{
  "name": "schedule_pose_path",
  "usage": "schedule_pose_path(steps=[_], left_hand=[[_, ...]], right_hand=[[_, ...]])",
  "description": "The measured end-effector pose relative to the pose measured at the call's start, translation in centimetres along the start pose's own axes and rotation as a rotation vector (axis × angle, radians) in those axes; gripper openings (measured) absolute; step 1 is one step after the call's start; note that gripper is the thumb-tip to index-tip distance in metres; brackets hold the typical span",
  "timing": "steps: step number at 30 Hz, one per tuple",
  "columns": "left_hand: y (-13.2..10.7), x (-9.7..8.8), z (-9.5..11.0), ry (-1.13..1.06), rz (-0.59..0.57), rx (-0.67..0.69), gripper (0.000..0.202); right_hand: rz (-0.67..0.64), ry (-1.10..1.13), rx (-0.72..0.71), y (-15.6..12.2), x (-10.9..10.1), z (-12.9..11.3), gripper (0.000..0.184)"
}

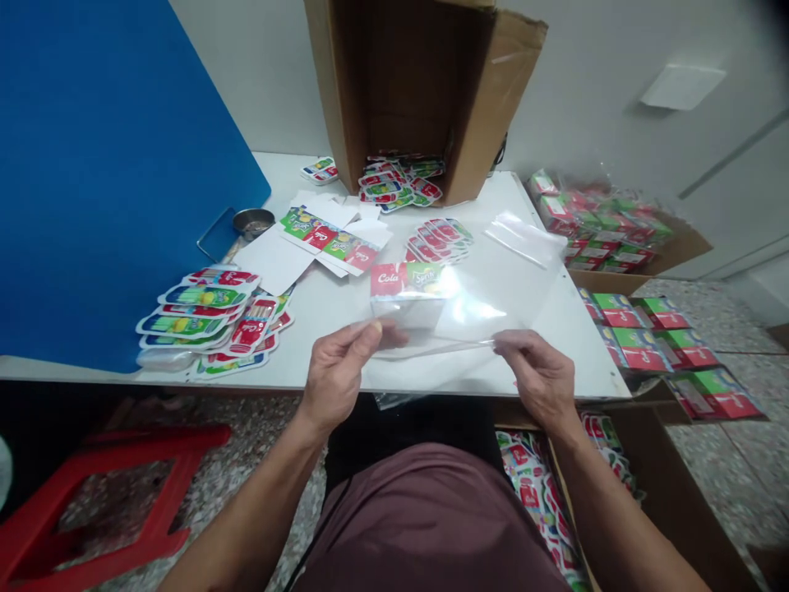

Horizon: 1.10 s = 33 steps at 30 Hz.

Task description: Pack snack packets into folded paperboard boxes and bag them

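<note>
Head view: both hands hold a clear bag (474, 316) just above the near edge of the table (333, 308), at the centre of the frame. The left hand (342, 370) pinches the bag's near left edge between thumb and fingertips. The right hand (539, 374) pinches the near right edge the same way, with its other fingers curled under. The two grips stand apart, which looks to be what keeps the limp film stretched flat with its near edge toward the person.

A Cola and Sprite pack (407, 284) lies at the bag's far end. It seems to sit inside the film, though the glare makes that hard to confirm.

Loose goods lie within arm's reach:
- A card stack (209, 321) is fanned at the left of the frame, beside a blue board (92, 164).
- A printed strip (326, 238) and a metal cup (252, 222) lie beyond the stack.
- A smaller pile (437, 238) and a spare bag (523, 234) lie past the hands.
- A carton (400, 82) tipped on its side at the top centre spills cards (400, 185) onto the table.

Packs in film fill the open boxes (666, 337) at the right of the frame. A red stool (111, 501) stands at the lower left.
</note>
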<state>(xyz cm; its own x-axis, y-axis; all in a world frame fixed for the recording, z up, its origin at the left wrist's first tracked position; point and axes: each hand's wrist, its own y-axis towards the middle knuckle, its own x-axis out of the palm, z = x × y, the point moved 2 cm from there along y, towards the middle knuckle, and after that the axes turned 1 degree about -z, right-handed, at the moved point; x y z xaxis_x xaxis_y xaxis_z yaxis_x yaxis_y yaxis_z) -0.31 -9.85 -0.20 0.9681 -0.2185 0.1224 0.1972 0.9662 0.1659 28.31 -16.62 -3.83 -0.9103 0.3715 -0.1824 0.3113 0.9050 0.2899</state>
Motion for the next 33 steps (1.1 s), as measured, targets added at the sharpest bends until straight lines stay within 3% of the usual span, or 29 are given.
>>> schedule_pose_path(steps=[3,6,9,13,16,18,28,31,33], left_hand=[[0.6,0.0,-0.1,-0.060,0.081,0.001,0.028],[1.2,-0.1,-0.1,-0.006,0.145,0.013,0.030],[1.2,-0.6,-0.3,-0.021,0.204,0.005,0.032],[0.0,-1.2,-2.0,0.003,0.017,-0.205,0.051],[-0.9,-1.7,-3.7,0.181,-0.058,-0.304,0.031],[-1.1,-1.9,-4.2,0.255,-0.043,-0.289,0.020],[0.1,-1.4,-3.8,0.372,0.016,-0.152,0.040],[-0.3,-1.6,-4.6,0.336,0.026,-0.180,0.041],[-0.4,-1.7,-4.8,0.337,0.034,-0.178,0.042]], right_hand=[[-0.107,0.174,0.166,1.5,1.3,0.1,0.040],[-0.230,0.216,0.288,2.4,2.3,0.4,0.022],[-0.262,0.214,0.274,2.6,2.6,0.3,0.017],[-0.251,0.254,0.273,2.5,2.5,0.6,0.016],[-0.220,0.272,0.312,2.3,2.2,1.3,0.017],[-0.208,0.286,0.331,2.2,2.2,1.7,0.018],[-0.135,0.340,0.349,2.2,3.0,1.3,0.025],[-0.233,0.339,0.400,1.9,2.8,1.4,0.029],[-0.353,0.302,0.457,1.5,2.7,1.4,0.045]])
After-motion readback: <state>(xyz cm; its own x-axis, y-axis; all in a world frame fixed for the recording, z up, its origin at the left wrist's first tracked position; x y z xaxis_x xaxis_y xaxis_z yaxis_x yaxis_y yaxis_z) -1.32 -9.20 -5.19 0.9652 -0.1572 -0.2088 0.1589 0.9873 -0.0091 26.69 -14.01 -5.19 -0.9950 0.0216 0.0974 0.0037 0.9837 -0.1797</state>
